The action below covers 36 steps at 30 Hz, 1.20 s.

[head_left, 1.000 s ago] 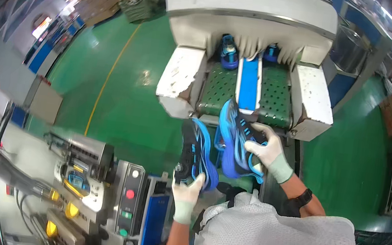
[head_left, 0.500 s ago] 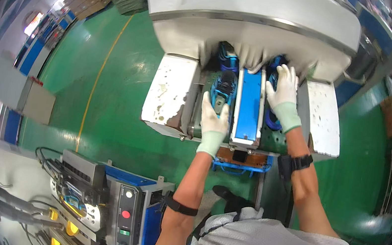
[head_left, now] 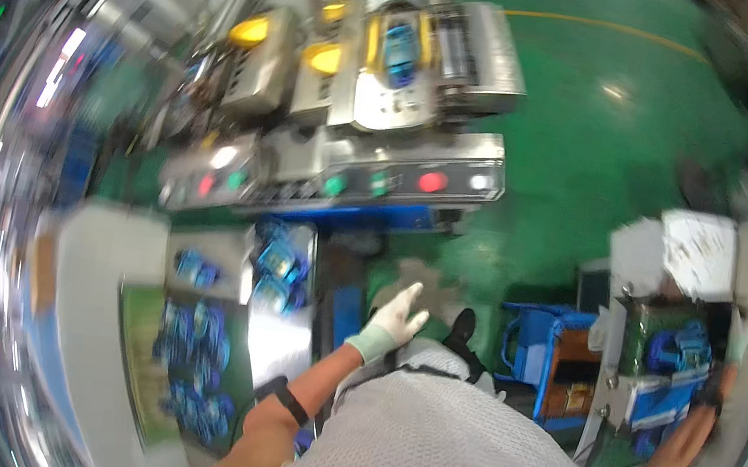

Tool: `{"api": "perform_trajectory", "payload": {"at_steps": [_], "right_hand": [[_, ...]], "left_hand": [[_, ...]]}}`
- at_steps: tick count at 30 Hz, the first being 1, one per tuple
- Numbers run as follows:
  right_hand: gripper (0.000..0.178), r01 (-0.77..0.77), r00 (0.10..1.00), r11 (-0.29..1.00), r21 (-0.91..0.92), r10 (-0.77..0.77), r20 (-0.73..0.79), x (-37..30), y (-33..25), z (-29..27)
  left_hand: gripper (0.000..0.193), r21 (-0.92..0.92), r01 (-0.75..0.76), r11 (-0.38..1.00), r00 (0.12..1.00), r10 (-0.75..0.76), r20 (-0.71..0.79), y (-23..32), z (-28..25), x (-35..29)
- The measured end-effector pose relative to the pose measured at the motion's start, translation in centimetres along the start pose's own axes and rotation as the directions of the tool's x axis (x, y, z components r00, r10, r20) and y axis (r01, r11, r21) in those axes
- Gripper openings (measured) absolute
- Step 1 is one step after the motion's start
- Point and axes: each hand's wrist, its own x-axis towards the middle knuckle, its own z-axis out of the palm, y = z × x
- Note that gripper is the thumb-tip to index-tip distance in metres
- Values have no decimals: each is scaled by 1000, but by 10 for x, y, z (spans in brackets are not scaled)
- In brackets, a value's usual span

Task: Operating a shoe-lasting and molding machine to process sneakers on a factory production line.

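My left hand (head_left: 397, 321), in a pale glove with a green cuff, hangs over the floor in front of my body. Its fingers are spread and hold nothing. Far to the right, my right hand (head_left: 739, 337) is at the white machine, close to a blue shoe (head_left: 684, 352) on the machine's green bed. That hand is blurred near the picture's rim, so its fingers do not show. A second shoe (head_left: 646, 442) sits beyond a blue divider (head_left: 664, 404) in the same machine, partly hidden by my right forearm.
Several blue shoes (head_left: 197, 333) lie on a table at the lower left, with more on a white ledge (head_left: 278, 339). At the upper left stands a metal press (head_left: 396, 108) holding a blue shoe (head_left: 400, 54), with a button panel (head_left: 405, 181). A blue-framed cart (head_left: 531, 342) stands beside the white machine.
My view has swung left, bringing the press and shoe table in. My left hand has left the shoe in the white machine and moved away with fingers spread. My right hand stays by the machine.
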Motion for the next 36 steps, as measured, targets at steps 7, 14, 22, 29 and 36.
{"api": "perform_trajectory", "payload": {"at_steps": [7,14,22,29,36], "right_hand": [[46,573,596,703,-422,-710,-375,-181,-369,179],[56,795,226,476,376,-808,545,-425,-552,445],[57,856,-48,411,315,-542,839,-515,-614,510],[54,914,-274,237,328,-234,933,-599,-690,527],[53,694,-580,211,688,-402,708,-756,-789,518]], "left_hand": [[37,-482,523,703,366,-696,-618,-124,-73,-207],[46,-653,526,545,-61,-742,-668,-245,-50,-350],[99,-847,451,283,-714,-454,-532,-318,-82,-622],[28,-595,788,159,-445,-523,-727,-361,-111,-667],[21,-592,752,290,-357,-575,-736,-294,-120,-633]]}}
